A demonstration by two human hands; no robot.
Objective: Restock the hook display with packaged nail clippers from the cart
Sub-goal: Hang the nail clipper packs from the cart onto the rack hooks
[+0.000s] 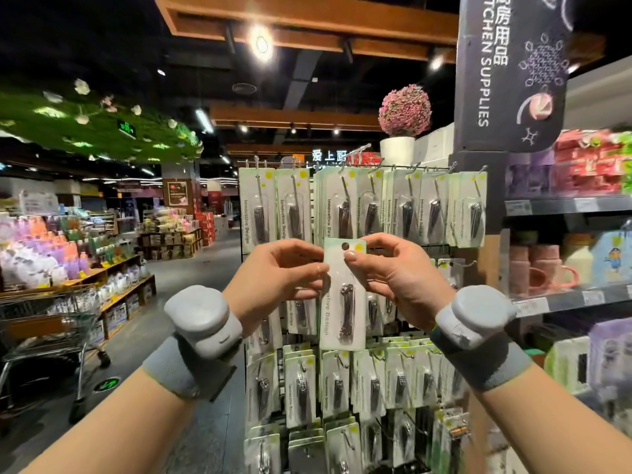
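The fingers (354, 257) of the right hand (396, 275) pinch the top of a nail clipper pack (343, 295) just below its round hang hole, while the fingers (307, 268) of the left hand (277, 271) pinch the pack's left edge. Both hands hold the pack upright in front of the hook display (359, 302), level with the gap between the top row and the rows lower down. A dark clipper shows through the clear blister on the lower half of the card, beside the printed word "Design".

The display is a wire rack with rows of the same green and white packs hanging from metal hooks (378, 172); the top row is full across most of its width, and further rows hang below the hands. Each wrist carries a grey band with a pale grey device (200, 319) strapped on top.

A shopping cart (44, 323) stands at the left edge on the aisle floor, well apart from the hands. To the right of the display, store shelves (564, 206) hold cups and boxed goods, and a dark sign (506, 70) reading "KITCHEN SUPPLIES" hangs above them. A pink flower ball in a white pot (398, 150) sits behind the top of the display
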